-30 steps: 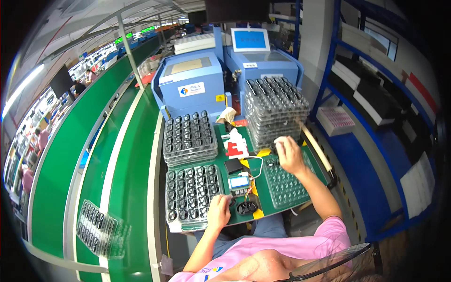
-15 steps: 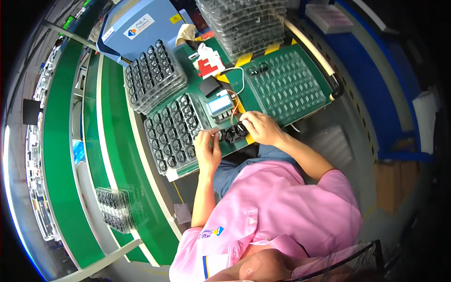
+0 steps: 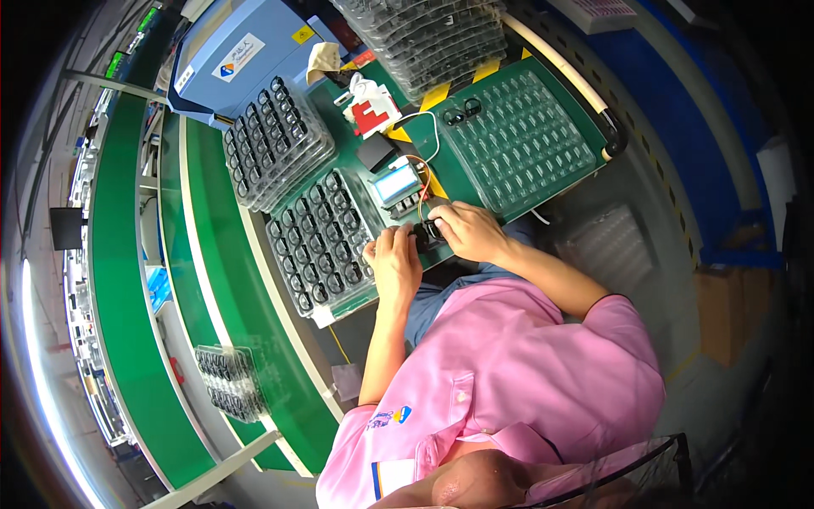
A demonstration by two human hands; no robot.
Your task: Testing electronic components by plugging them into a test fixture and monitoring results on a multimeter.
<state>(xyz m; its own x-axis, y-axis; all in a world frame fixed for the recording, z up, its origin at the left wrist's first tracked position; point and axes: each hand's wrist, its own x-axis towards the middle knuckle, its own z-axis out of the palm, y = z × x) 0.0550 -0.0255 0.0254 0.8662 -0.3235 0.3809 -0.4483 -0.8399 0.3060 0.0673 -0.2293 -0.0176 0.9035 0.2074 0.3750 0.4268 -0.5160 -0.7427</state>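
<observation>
At the front edge of the green bench, a small black looped device [image 3: 430, 232], like a wristband, sits between my two hands. My left hand [image 3: 395, 258] has its fingers curled against the left end, partly hiding it. With a pinch, my right hand [image 3: 471, 232] grips the right end. Just behind them stands a small electronic unit with a lit screen [image 3: 396, 183] and thin wires. A clear tray of similar black looped devices [image 3: 319, 242] lies left of my left hand. Beyond my right hand, another clear tray [image 3: 519, 140] has two black pieces in its far left corner.
Stacked trays of black devices [image 3: 275, 140] stand at the back left, before a blue case [image 3: 242, 55]. A tall stack of clear trays [image 3: 428, 42] rises at the back. A red-and-white item [image 3: 371, 109] and black block [image 3: 376, 154] lie mid-bench. A green conveyor [image 3: 229, 288] runs along the left.
My left hand has moved right, closer to my right hand, and now covers more of the black device. The view has shifted slightly.
</observation>
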